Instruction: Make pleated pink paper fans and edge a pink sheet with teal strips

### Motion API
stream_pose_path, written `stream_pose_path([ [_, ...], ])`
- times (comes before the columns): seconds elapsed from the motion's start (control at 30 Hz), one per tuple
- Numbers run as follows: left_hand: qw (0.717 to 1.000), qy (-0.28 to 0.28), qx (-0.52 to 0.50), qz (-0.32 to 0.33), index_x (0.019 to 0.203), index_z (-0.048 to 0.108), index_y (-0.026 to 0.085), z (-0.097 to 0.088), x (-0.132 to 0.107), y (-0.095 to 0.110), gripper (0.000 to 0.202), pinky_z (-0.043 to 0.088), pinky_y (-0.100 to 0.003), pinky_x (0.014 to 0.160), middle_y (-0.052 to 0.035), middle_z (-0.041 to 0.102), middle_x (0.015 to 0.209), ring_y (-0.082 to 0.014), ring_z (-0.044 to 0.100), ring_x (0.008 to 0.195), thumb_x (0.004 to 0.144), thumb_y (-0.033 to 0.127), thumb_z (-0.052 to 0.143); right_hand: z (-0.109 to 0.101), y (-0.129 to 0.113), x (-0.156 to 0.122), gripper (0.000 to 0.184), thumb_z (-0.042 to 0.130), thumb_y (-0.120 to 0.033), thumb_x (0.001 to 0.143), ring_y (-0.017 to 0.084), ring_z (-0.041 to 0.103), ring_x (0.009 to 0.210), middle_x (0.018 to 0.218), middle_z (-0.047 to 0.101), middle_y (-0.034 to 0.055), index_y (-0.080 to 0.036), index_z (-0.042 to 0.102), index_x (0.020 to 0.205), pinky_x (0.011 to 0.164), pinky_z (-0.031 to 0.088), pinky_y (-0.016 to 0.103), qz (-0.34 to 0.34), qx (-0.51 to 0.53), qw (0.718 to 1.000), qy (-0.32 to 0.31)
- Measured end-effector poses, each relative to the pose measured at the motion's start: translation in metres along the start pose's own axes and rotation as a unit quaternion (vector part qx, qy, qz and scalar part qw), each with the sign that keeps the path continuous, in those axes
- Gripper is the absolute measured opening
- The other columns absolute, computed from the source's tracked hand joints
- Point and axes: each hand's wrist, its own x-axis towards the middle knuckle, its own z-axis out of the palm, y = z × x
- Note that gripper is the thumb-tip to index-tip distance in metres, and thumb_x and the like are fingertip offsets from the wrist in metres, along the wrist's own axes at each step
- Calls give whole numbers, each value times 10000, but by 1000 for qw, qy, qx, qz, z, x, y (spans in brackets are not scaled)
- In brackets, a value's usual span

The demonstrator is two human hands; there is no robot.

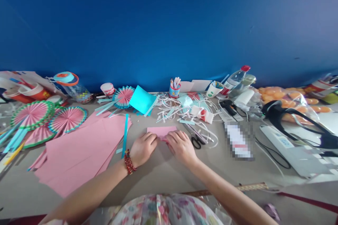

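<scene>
A small piece of pink paper (161,130) lies on the table in front of me, its near edge folded over. My left hand (144,147) grips the fold at its left end, fingers curled and thumb pressed in. At the other end my right hand (182,146) pinches the same fold, its fingers bent over the paper. Both thumbs nearly meet at the middle, so part of the fold is hidden. Black-handled scissors (196,140) lie just right of my right hand. A blue paper strip (125,137) rests left of my left hand.
Large pink sheets (84,147) are spread at the left, beside pleated paper fans (68,119). White paper strips (169,110) lie tangled behind my hands, near a pen cup (174,89). A plastic bottle (235,81), a glue gun (228,107) and a grey laptop-like slab (293,151) are at the right.
</scene>
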Motion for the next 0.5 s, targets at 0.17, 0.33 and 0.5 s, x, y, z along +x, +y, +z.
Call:
stream_pose_path([
  [0.17, 999, -31, 20, 1, 986, 648, 191, 3, -7, 0, 222, 454, -362, 788, -66, 640, 955, -223, 574, 914, 989, 163, 427, 17, 13, 2, 200, 490, -201, 984, 209, 550, 843, 895, 677, 56, -207, 665, 887, 749, 393, 341, -61, -30, 997, -25],
  [0.33, 999, -52, 9, -3, 908, 634, 190, 8, -10, -1, 195, 446, -359, 779, -58, 625, 905, -217, 563, 883, 980, 158, 456, 24, 22, -7, 188, 497, -239, 996, 196, 565, 866, 908, 675, 54, -208, 677, 953, 732, 387, 312, -82, -21, 996, -38],
  [0.5, 996, -43, -53, -53, 847, 605, 183, 14, -8, -3, 228, 456, -334, 769, -63, 620, 890, -211, 583, 873, 993, 180, 430, 18, 28, -5, 186, 500, -263, 1000, 183, 590, 888, 967, 685, 52, -214, 679, 1018, 768, 416, 293, -56, 16, 995, -76],
])
